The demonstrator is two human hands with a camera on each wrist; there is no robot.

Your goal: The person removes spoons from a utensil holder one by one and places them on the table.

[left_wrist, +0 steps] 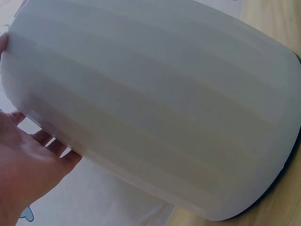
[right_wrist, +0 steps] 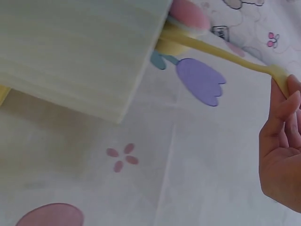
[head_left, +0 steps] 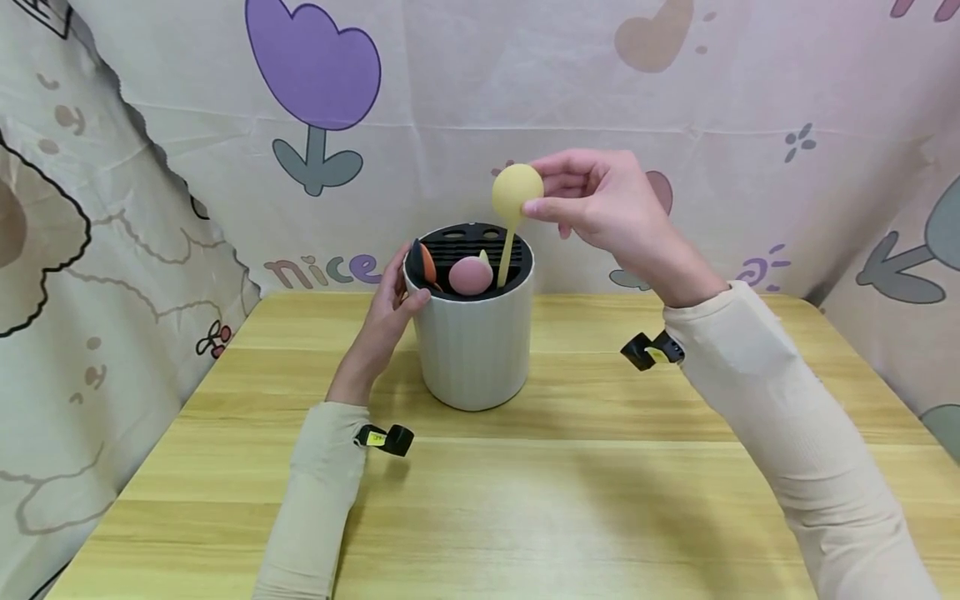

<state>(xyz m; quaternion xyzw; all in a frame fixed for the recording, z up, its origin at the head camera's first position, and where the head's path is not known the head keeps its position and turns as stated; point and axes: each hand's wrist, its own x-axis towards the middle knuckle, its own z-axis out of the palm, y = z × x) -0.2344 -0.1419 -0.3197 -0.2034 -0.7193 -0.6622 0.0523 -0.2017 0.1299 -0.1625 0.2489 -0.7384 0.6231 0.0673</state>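
A white ribbed utensil holder (head_left: 474,358) with a black slotted top (head_left: 457,242) stands upright on the table. My left hand (head_left: 386,308) grips its left side near the rim, thumb at the front edge; in the left wrist view the fingers reach behind the wall. Above the holder, my right hand (head_left: 600,200) pinches the round head of a yellow spoon (head_left: 517,192). The spoon's thin handle slants down to the holder's right part, its lower end hidden. A pink round-headed utensil (head_left: 471,276) sits in front, beside an orange one (head_left: 428,265) and a dark one (head_left: 416,260) at the left.
The holder stands towards the back of the wooden table (head_left: 480,517). Behind it hangs a printed cloth (head_left: 450,100), with another cloth (head_left: 142,208) at the left side. Small black cameras (head_left: 386,439) are strapped to both wrists.
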